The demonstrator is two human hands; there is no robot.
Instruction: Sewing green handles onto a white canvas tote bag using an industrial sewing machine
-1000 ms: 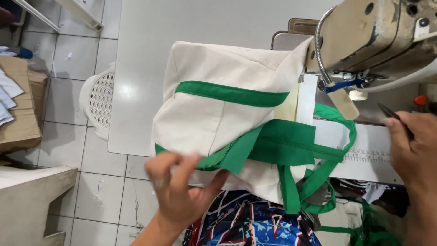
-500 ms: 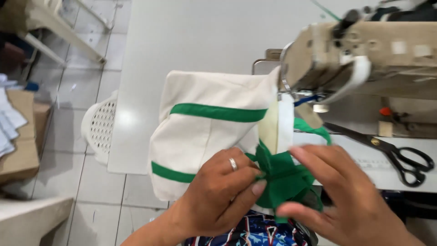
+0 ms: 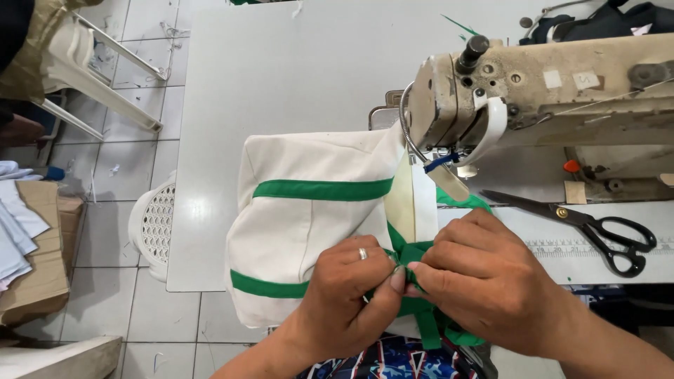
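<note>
A cream cloth bag (image 3: pixel 309 224) with two green bands lies on the white sewing table (image 3: pixel 281 84), one end under the head of the beige sewing machine (image 3: pixel 533 91). My left hand (image 3: pixel 347 295), a ring on one finger, and my right hand (image 3: pixel 484 281) meet at the bag's near right edge. Both pinch the green strap (image 3: pixel 411 253) there, thumbs touching. More green strap (image 3: pixel 428 330) hangs below my hands.
Black-handled scissors (image 3: pixel 583 224) lie on the table to the right, beside a printed ruler strip (image 3: pixel 597 245). A white plastic basket (image 3: pixel 154 224) stands on the tiled floor to the left, with a cardboard box (image 3: pixel 42 260) and white plastic chairs (image 3: pixel 91 63) farther left.
My right hand left the scissors side and came to the bag. My left hand rose from below the bag. Both now pinch the green strap together.
</note>
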